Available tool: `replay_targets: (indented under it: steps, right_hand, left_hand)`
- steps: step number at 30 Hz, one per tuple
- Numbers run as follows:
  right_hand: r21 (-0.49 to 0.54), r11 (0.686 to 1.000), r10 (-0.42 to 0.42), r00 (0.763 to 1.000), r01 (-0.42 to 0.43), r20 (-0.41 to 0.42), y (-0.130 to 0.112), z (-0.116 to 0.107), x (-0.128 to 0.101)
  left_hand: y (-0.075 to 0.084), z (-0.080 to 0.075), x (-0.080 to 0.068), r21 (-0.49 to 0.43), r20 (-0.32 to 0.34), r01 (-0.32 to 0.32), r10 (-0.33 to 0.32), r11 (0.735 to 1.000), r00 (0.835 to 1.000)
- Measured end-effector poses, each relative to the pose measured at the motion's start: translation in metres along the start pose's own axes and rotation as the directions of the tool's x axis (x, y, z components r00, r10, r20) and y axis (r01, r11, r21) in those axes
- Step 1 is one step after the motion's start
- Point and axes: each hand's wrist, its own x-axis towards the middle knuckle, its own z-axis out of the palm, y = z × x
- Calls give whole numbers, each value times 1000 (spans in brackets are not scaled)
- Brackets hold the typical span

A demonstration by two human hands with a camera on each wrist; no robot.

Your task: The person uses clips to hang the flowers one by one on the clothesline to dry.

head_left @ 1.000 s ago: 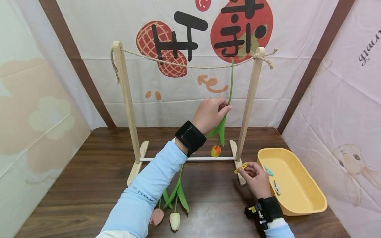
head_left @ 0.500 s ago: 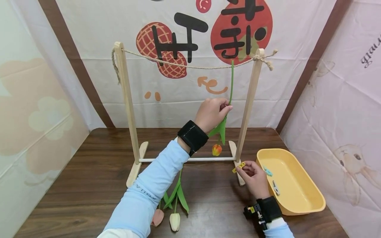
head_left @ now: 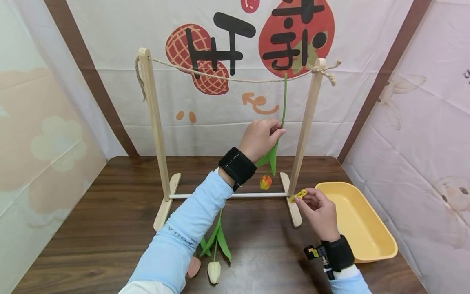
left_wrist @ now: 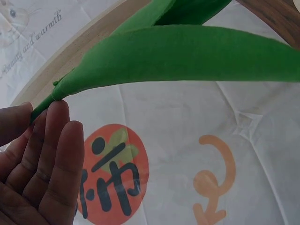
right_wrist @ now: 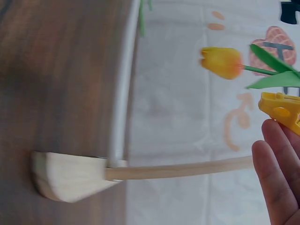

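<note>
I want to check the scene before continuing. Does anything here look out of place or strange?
One thing: the orange tulip hangs head down, its stem top at the rope, held by the left hand. Two more tulips lie on the table. The right hand pinches a yellow clip.

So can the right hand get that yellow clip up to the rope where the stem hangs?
Probably yes: the right hand pinches the yellow clip beside the post, and nothing blocks the rope.

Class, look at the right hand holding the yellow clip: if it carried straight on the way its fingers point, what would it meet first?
Probably the rack's right wooden post. The right hand pinches the yellow clip, whose tip points up and left, close to that post's foot. Depth is unclear, so it might pass in front.
</note>
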Motion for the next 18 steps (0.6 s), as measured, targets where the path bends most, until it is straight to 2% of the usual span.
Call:
replay_targets:
  steps: [7, 9, 12, 18]
  right_hand:
    - [-54, 988, -142, 990, 142, -4, -62, -12, 17]
    - [-76, 982, -174, 985, 173, -5, -74, -15, 22]
    - [-84, 973, -219, 976, 217, -12, -81, -20, 30]
    - [-75, 943, -325, 946, 323, -9, -74, -30, 50]
  left_hand:
    - [0, -2, -1, 7, -1, 8, -8, 1000, 1000]
    - [0, -3, -1, 8, -1, 15, -15, 1000, 1000]
    - [0, -5, -1, 3, 0, 23, -23, 1000, 1000]
    - [-1, -5, 0, -8, 4, 15, -15, 1000, 1000]
